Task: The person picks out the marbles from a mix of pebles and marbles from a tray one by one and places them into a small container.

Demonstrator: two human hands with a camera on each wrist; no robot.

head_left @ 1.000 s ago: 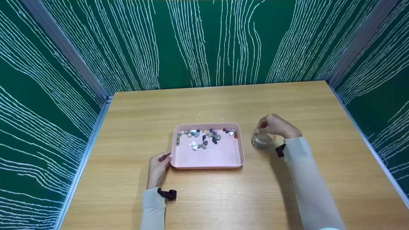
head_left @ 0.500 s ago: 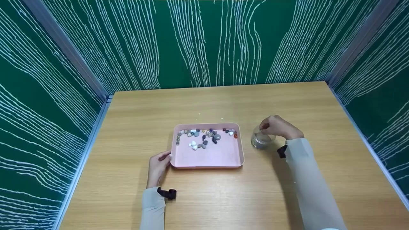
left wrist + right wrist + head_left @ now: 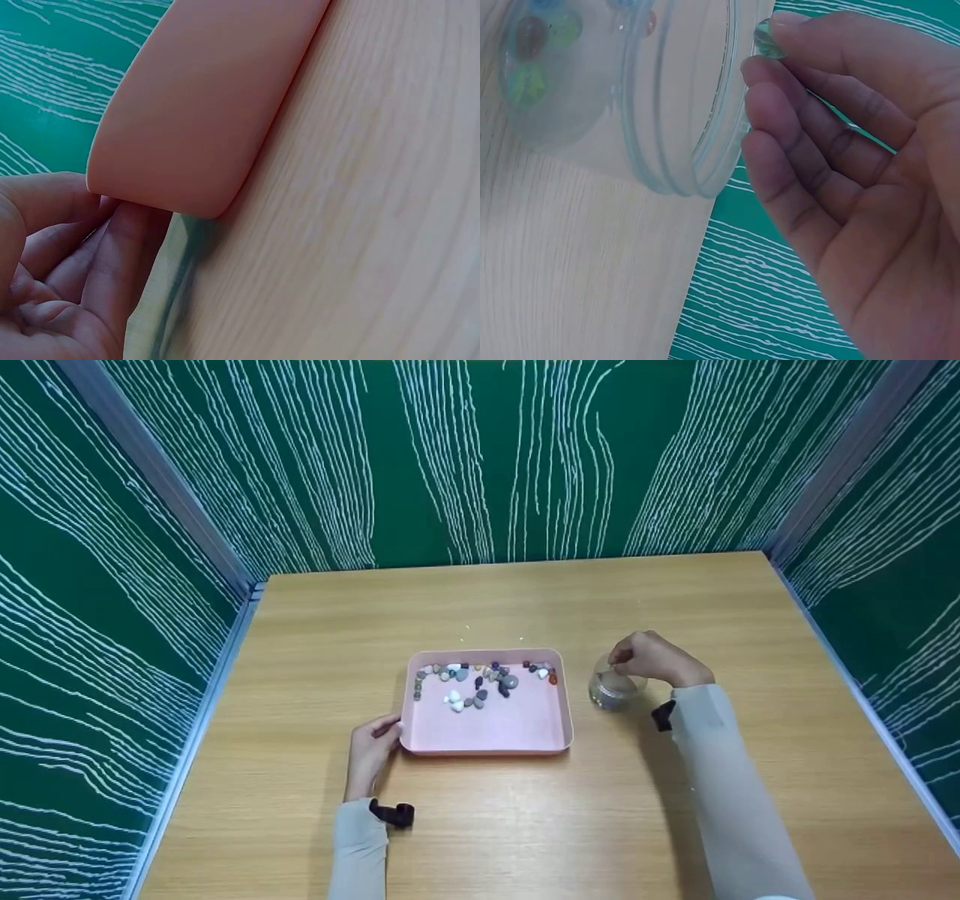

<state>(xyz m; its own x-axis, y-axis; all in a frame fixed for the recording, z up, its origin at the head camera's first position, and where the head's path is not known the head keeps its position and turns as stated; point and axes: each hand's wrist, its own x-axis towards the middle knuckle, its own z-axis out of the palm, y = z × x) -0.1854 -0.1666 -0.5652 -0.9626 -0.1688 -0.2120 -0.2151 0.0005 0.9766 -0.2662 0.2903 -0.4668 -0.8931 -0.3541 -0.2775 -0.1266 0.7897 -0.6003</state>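
Observation:
At the pink tray's [image 3: 487, 739] left side, near its front corner, my left hand [image 3: 371, 754] grips the wall. In the left wrist view one digit of the left hand [image 3: 64, 262] meets the rim of the tray [image 3: 202, 97] and others lie lower against the wall, their tips hidden. My right hand [image 3: 652, 656] is over the mouth of a clear jar [image 3: 611, 694], right of the tray. Thumb and finger of the right hand [image 3: 855, 150] pinch a clear green glass marble [image 3: 767, 39] just at the jar's rim. Several coloured marbles [image 3: 529, 82] lie inside the jar.
Pebbles [image 3: 480, 682] in white, grey, black and red lie in the back half of the tray, some in a curved row. Tiny white bits [image 3: 521, 639] dot the wooden table [image 3: 495, 832] behind it. Green walls [image 3: 510, 457] with white lines enclose the table.
My right hand has shifted very slightly right and down at the jar mouth, its pinch staying the same. The left hand, tray and pebbles stay put.

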